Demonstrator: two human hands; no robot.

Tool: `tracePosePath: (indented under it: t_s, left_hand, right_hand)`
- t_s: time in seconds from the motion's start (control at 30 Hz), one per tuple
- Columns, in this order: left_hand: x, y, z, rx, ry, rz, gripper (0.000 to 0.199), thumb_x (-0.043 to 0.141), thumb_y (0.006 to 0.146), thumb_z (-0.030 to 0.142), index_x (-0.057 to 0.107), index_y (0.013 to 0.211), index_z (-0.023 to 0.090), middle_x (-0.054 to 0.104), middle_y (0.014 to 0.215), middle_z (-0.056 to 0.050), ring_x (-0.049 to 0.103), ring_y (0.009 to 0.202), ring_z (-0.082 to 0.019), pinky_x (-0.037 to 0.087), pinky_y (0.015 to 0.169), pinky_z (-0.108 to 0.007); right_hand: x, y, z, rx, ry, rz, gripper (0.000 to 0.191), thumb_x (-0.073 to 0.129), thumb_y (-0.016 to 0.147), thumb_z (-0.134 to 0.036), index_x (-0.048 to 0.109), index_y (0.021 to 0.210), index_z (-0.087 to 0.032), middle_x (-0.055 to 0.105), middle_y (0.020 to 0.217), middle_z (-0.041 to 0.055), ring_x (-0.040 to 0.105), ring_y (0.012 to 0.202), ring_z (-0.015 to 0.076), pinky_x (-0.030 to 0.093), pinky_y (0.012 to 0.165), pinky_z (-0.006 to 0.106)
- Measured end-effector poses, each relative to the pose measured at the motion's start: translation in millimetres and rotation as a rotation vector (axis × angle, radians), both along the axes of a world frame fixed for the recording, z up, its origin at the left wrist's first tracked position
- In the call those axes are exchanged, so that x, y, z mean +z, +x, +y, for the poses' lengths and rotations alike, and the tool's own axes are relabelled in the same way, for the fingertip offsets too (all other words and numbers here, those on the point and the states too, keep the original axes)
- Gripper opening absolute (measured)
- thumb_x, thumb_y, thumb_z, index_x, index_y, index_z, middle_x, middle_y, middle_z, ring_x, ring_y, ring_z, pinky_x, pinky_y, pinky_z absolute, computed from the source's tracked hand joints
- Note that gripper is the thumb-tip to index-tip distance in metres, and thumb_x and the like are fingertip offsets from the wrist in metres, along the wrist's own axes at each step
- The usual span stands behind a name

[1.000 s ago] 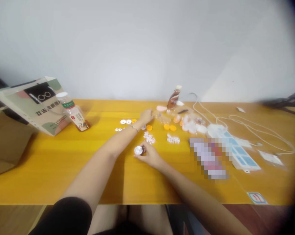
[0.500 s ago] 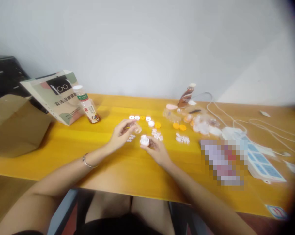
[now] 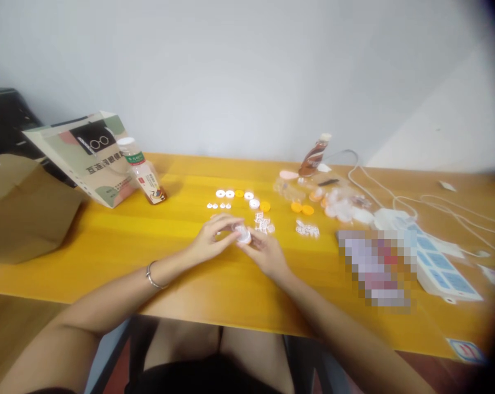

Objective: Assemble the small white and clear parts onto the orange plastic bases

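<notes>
Between my two hands is a small round white part (image 3: 243, 235) with something clear over it. My right hand (image 3: 266, 250) grips the white part from the right. From the left, my left hand (image 3: 214, 239) closes its fingers on the clear piece at the top of the same part. Behind the hands lie white discs (image 3: 230, 194), an orange disc (image 3: 264, 206) and a row of small white pegs (image 3: 215, 206). White gear-like pieces (image 3: 264, 224) rest just beyond my right hand, and another group (image 3: 307, 229) lies further right.
A tea bottle (image 3: 144, 175) and paper bag (image 3: 103, 164) stand at the left, beside a brown bag (image 3: 26, 208). At the right are a cola bottle (image 3: 314, 157), orange discs (image 3: 302, 208), clear plastic pieces (image 3: 341, 205), a blurred flat item (image 3: 373, 271), a power strip (image 3: 440, 268) and cables.
My left hand has moved right and down, bringing the clear piece onto the white part in my right hand. The small white pegs behind it now show.
</notes>
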State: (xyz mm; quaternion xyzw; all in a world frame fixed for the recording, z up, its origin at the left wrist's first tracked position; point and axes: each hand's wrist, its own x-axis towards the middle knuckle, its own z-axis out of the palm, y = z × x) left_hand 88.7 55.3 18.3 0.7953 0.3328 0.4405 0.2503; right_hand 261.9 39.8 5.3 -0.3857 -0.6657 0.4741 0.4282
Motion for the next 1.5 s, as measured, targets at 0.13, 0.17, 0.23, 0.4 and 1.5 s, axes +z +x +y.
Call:
tracePosePath:
  t_s: [0.13,0.17,0.23,0.4,1.5]
  left_hand:
    - [-1.6,0,1,0.013,0.021,0.004,0.032,0.054,0.08,0.024,0.056,0.111,0.019,0.059,0.095,-0.008,0.056,0.086,-0.014,0.047,0.079,-0.029]
    - [-1.6,-1,2,0.015,0.022,0.001,0.031,0.055,0.08,0.024,0.056,0.111,0.019,0.059,0.095,-0.008,0.056,0.086,-0.014,0.047,0.08,-0.029]
    - [-0.9,-1,2,0.016,0.022,-0.012,0.031,0.055,0.079,0.024,0.057,0.11,0.019,0.06,0.096,-0.008,0.057,0.087,-0.014,0.047,0.08,-0.029]
    - [5.4,-2,-1,0.012,0.034,-0.031,0.031,0.056,0.079,0.024,0.057,0.108,0.018,0.061,0.095,-0.008,0.058,0.086,-0.013,0.048,0.08,-0.028]
    - [35.7,-12,-13,-0.049,0.036,0.271,0.025,0.047,0.084,0.031,0.06,0.098,0.015,0.058,0.081,-0.005,0.052,0.074,-0.013,0.043,0.071,-0.027]
  right_hand:
    - [-0.9,-3,-1,-0.008,-0.071,0.111,0.035,0.064,0.069,-0.031,0.061,0.102,-0.021,0.066,0.102,0.0025,0.06,0.097,0.0204,0.045,0.092,0.038]
    - [-1.9,-4,-2,-0.024,-0.084,0.143,0.038,0.066,0.067,-0.031,0.06,0.104,-0.021,0.065,0.105,0.003,0.06,0.098,0.0206,0.044,0.093,0.038]
    - [-4.5,-5,-2,-0.069,-0.083,0.178,0.044,0.068,0.064,-0.03,0.057,0.106,-0.02,0.063,0.11,0.0051,0.059,0.101,0.0208,0.043,0.094,0.038]
    - [-11.5,-3,-2,-0.163,0.058,0.138,0.053,0.069,0.065,-0.03,0.045,0.111,-0.023,0.064,0.103,0.0061,0.061,0.095,0.0185,0.045,0.091,0.038]
    - [-1.1,1,-8,-0.146,0.216,0.067,0.025,0.068,0.066,-0.024,0.056,0.088,-0.022,0.066,0.093,0.004,0.063,0.088,0.0172,0.048,0.084,0.034]
